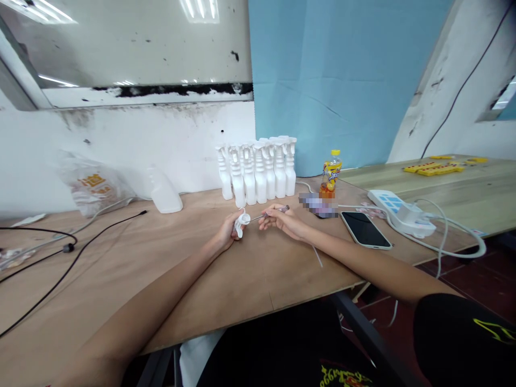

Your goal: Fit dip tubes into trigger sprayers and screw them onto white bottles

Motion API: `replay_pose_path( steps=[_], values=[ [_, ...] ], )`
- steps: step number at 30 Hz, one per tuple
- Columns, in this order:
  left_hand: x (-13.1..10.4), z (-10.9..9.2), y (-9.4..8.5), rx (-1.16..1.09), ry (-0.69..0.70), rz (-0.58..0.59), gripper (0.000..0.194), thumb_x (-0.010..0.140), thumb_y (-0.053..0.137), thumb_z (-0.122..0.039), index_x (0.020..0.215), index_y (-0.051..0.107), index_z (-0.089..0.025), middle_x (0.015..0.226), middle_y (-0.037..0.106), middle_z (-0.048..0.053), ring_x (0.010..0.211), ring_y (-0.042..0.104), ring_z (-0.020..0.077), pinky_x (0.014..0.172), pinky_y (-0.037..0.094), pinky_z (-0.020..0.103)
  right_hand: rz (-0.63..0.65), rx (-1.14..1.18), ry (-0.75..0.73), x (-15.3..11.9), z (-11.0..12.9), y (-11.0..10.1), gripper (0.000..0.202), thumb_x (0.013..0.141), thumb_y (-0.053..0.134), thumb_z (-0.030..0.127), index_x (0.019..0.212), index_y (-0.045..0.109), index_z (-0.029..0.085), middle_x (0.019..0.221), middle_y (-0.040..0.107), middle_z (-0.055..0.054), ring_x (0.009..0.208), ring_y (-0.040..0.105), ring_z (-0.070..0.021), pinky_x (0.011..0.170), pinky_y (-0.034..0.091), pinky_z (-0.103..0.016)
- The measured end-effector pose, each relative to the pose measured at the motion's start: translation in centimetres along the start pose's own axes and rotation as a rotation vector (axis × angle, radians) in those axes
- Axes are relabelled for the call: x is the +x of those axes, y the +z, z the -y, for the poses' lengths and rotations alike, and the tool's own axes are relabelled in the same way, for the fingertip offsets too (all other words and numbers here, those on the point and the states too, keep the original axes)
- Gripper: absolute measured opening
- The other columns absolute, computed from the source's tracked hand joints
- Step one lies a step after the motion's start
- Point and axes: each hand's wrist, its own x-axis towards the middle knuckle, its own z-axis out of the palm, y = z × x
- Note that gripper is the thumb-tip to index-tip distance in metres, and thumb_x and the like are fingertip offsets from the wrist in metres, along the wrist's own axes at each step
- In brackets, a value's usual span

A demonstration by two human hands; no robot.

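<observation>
My left hand [229, 232] is closed around a white spray bottle trigger head [242, 220] above the table's middle. In my right hand [279, 220] is a screwdriver [285, 208], its handle between the fingers. The metal shaft points left and its tip is at the trigger head; whether they touch I cannot tell. Behind my hands, several white spray bottles [260, 172] stand upright in a cluster, topped with trigger heads. Farther left a white bottle [164, 191] without a trigger head stands near the wall. A thin white tube [317, 257] lies partly under my right forearm.
On the right are a phone [365, 230], a power strip [401, 212] with cables and a drink bottle [330, 174]. A plastic bag [94, 185] and black cables [86, 247] lie left. Yellow parts [437, 167] rest on a second table. The front edge [250, 321] is near my body.
</observation>
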Motion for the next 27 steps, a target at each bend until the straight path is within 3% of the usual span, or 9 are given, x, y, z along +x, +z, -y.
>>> replay_pose_path(
  steps=[4,8,13,16,20,23,27],
  values=[
    [0.3,-0.1,-0.4,-0.063,0.007,-0.001,0.045,0.085,0.059,-0.059,0.068,0.047,-0.018,0.051,0.046,-0.005,0.032,0.017,0.0025,0.035,0.010,0.019,0.100,-0.361,-0.138,-0.5,-0.2,0.3,0.028,0.094,0.063,0.040,0.111,0.070,0.020,0.110,0.074,-0.009,0.099,0.072,-0.0205,0.092,0.055,-0.038],
    [0.2,0.0,-0.1,-0.069,0.045,-0.009,0.045,0.086,0.058,-0.060,0.073,0.047,-0.018,0.055,0.049,-0.005,0.034,0.021,0.0030,0.037,0.014,0.018,0.218,-0.811,-0.424,-0.7,0.4,0.0,0.029,0.097,0.058,0.029,0.124,0.069,0.028,0.134,0.063,-0.008,0.126,0.057,-0.0220,0.111,0.042,-0.045],
    [0.4,0.7,0.7,0.003,0.131,-0.061,0.044,0.083,0.063,-0.060,0.081,0.051,-0.018,0.058,0.053,-0.003,0.040,0.040,0.0076,0.042,0.031,0.022,0.231,-1.073,-0.608,-0.5,0.9,-0.4,0.032,0.095,0.056,0.019,0.123,0.068,0.029,0.133,0.065,-0.008,0.122,0.059,-0.0238,0.105,0.045,-0.048],
    [0.7,1.4,0.7,0.077,0.184,-0.154,0.041,0.078,0.073,-0.051,0.093,0.053,-0.018,0.068,0.061,-0.002,0.048,0.053,0.0106,0.050,0.040,0.023,0.098,-1.037,-0.587,-0.4,0.8,-0.8,0.026,0.092,0.057,0.019,0.110,0.073,0.026,0.118,0.072,-0.008,0.109,0.065,-0.0242,0.098,0.049,-0.044],
    [0.7,1.8,0.5,0.221,0.208,-0.254,0.037,0.077,0.077,-0.042,0.099,0.061,-0.016,0.078,0.070,0.004,0.065,0.063,0.0158,0.061,0.044,0.024,-0.064,-1.004,-0.436,-0.4,0.7,-1.5,0.017,0.085,0.059,0.019,0.083,0.076,0.023,0.089,0.076,-0.005,0.086,0.068,-0.0225,0.086,0.051,-0.037],
    [0.6,1.7,0.5,0.334,0.218,-0.313,0.029,0.074,0.079,-0.036,0.090,0.067,-0.016,0.080,0.071,0.006,0.072,0.064,0.0189,0.062,0.041,0.024,-0.143,-0.996,-0.372,-0.3,0.7,-2.2,0.019,0.083,0.057,0.018,0.075,0.075,0.021,0.078,0.074,-0.003,0.075,0.066,-0.0201,0.076,0.049,-0.032],
    [0.4,1.4,0.6,0.467,0.212,-0.356,0.022,0.070,0.080,-0.035,0.069,0.068,-0.016,0.064,0.065,0.003,0.064,0.057,0.0183,0.055,0.033,0.024,-0.183,-0.931,-0.282,-0.2,0.8,-2.6,0.023,0.082,0.054,0.019,0.073,0.074,0.018,0.069,0.072,-0.001,0.067,0.064,-0.0175,0.066,0.047,-0.027]
  ],
)
